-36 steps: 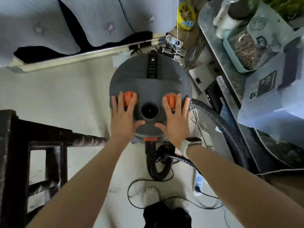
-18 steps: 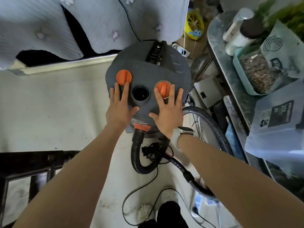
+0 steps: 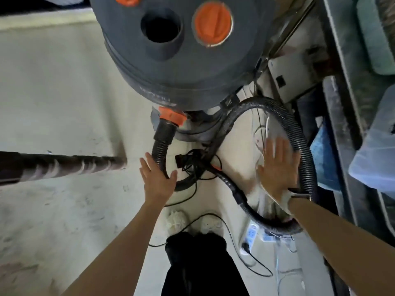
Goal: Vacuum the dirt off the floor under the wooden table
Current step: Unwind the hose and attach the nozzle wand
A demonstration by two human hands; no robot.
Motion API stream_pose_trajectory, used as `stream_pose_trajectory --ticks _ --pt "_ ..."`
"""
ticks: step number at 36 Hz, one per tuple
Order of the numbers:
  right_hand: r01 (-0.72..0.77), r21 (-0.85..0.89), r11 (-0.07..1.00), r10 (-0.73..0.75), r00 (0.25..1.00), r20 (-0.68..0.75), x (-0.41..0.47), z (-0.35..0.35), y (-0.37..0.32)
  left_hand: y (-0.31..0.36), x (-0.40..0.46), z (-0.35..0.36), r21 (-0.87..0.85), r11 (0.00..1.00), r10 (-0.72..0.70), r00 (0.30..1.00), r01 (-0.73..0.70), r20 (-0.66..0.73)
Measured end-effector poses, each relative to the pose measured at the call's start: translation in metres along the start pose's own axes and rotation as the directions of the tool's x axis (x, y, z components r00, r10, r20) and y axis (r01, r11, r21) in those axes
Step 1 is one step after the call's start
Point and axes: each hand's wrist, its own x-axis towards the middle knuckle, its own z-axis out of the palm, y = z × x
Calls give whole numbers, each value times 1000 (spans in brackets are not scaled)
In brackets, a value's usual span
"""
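Note:
A grey drum vacuum cleaner (image 3: 181, 67) with orange knobs stands on the pale floor at the top centre. Its black ribbed hose (image 3: 299, 142) leaves an orange collar at the drum's base, loops on the floor and curves round to the right. My left hand (image 3: 157, 178) hovers with straight fingers over the hose loop just below the collar, holding nothing. My right hand (image 3: 277, 167) is spread flat, blurred, beside the hose on the right; a watch is on its wrist. A turned wooden table rail (image 3: 64, 165) juts in from the left.
Thin black cables (image 3: 192, 165) tangle on the floor between my hands, and a white power strip (image 3: 250, 236) lies near my feet. A metal shelf frame (image 3: 342, 103) with a blue bin and a white box crowds the right side. The floor (image 3: 53, 210) at the left is dusty.
Both hands have come off the vacuum's lid and dropped toward the hose on the floor. The view has tilted down, so the drum sits higher and closer in the frame.

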Motion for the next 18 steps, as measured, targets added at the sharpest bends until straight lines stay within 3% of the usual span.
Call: stream_pose_trajectory --ticks 3,6,9,14,18 --pt "-209 -19 978 209 977 32 8 16 27 -18 20 11 -155 983 -97 995 101 36" --pt "-380 136 915 384 924 -3 15 18 40 -19 28 18 -230 959 -165 986 167 30" --pt "-515 219 828 496 857 142 21 15 45 -17 32 21 -196 961 -197 980 193 1" --pt "-404 543 736 365 913 184 -7 4 11 -25 42 9 -180 953 -235 969 244 70" --pt "-397 620 677 324 917 234 -45 -20 -23 -21 41 -4 -281 891 -302 928 356 217"
